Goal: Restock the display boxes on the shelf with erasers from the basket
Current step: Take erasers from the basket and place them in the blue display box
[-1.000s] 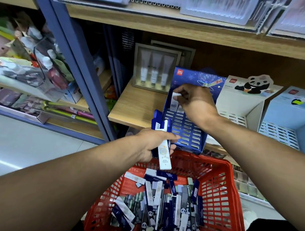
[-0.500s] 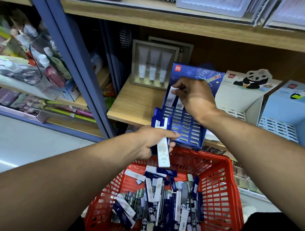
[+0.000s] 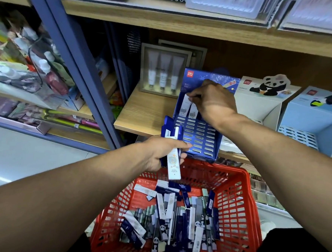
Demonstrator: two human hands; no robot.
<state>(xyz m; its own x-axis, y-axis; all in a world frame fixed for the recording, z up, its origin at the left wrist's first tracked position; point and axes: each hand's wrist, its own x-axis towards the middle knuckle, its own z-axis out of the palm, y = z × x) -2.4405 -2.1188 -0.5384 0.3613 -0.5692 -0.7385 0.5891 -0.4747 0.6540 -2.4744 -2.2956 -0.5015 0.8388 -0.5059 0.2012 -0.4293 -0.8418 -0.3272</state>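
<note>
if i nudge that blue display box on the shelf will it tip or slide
The blue display box looks like thin printed card with nearly all slots empty, so it is probably light and would slide easily on the smooth wooden shelf. Its front overhangs the shelf edge, so a pull forward might drop it toward the red basket. The tall back panel could flex.

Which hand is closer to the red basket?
Left. The left hand holds erasers just above the red basket rim; the right hand is up in the blue display box.
</note>
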